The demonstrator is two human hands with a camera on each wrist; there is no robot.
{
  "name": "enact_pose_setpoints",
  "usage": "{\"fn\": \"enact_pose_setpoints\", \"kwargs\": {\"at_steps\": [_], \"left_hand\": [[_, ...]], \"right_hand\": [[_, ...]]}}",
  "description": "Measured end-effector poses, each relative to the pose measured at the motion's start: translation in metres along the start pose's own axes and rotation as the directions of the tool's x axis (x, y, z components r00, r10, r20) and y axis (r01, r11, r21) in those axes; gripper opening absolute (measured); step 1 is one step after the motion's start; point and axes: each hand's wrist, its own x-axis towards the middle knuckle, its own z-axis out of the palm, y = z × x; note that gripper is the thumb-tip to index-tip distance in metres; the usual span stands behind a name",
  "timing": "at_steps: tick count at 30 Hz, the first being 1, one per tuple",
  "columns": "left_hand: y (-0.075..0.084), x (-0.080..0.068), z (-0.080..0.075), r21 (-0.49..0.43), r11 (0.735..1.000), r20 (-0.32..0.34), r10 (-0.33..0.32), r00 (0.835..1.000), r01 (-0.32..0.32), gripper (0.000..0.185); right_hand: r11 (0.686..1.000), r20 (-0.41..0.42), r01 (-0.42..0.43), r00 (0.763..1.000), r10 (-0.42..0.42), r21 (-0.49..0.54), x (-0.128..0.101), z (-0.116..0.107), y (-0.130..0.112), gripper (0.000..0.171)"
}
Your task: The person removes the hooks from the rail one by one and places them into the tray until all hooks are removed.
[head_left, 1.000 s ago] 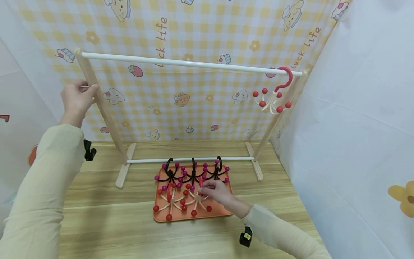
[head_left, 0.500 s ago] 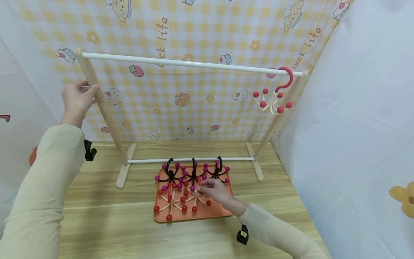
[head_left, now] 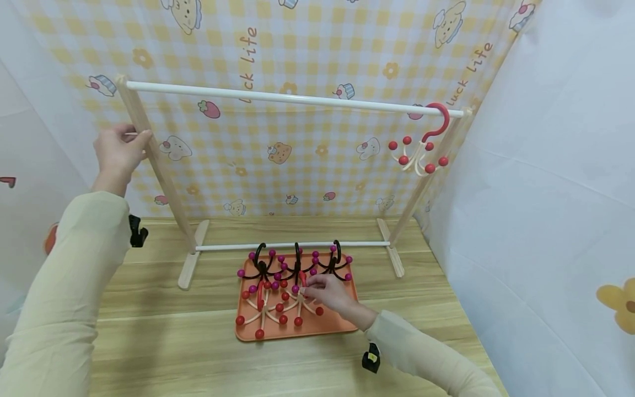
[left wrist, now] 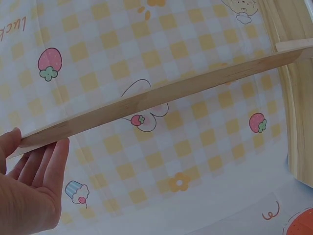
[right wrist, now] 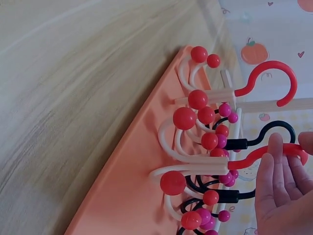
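My right hand (head_left: pixel 331 292) is down on the orange tray (head_left: pixel 347 325), thumb and fingertips (right wrist: pixel 275 147) pinching the red hook of a cream hanger (right wrist: pixel 210 161) with red balls on its arms; this hanger lies in the tray's near row, on the right of another cream one (head_left: pixel 261 309), and just in front of the three black hangers with magenta balls (head_left: pixel 296 267) that fill the tray's far row; my left hand (head_left: pixel 118 151) is up and to the left of the tray, fingers wrapped round the slanted wooden post (head_left: pixel 154 160) of the rack, bracing it.

The hold is only on the hook, so I judge the arms will swing once the hanger leaves the tray; in the right wrist view its balls sit close among those of the neighbours, and the black hooks lie right beside mine; the clean way, I think, is to raise it straight off the tray and slowly, keeping the pinch firm on the curve of the hook rather than its tip, and to watch that no arm drags a neighbour along.

Above the tray runs the white rail (head_left: pixel 292 99); one cream hanger (head_left: pixel 419 149) hangs at its right end; I would keep the post braced.
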Motion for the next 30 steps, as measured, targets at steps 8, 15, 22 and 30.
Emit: {"fn": "enact_pose_setpoints", "kwargs": {"at_steps": [8,15,22,30], "left_hand": [[0.0,0.0,0.001,0.01,1.0,-0.007,0.005,1.0,-0.005,0.053],[0.0,-0.001,0.001,0.032,0.999,-0.013,0.003,1.0,-0.003,0.054],[-0.001,0.0,0.001,0.042,0.999,-0.016,0.004,1.0,-0.004,0.055],[-0.001,0.0,0.001,0.038,0.999,-0.011,0.001,1.0,0.0,0.055]], "right_hand": [[1.0,0.009,0.01,1.0,-0.01,-0.016,-0.007,-0.014,-0.018,0.023],[0.998,-0.057,0.069,0.996,-0.069,-0.005,-0.002,-0.039,-0.044,0.023],[0.998,-0.182,0.045,0.982,-0.053,-0.046,0.015,-0.063,-0.052,0.03],[0.999,-0.23,0.035,0.973,-0.038,-0.016,0.02,-0.091,-0.076,0.032]]}}
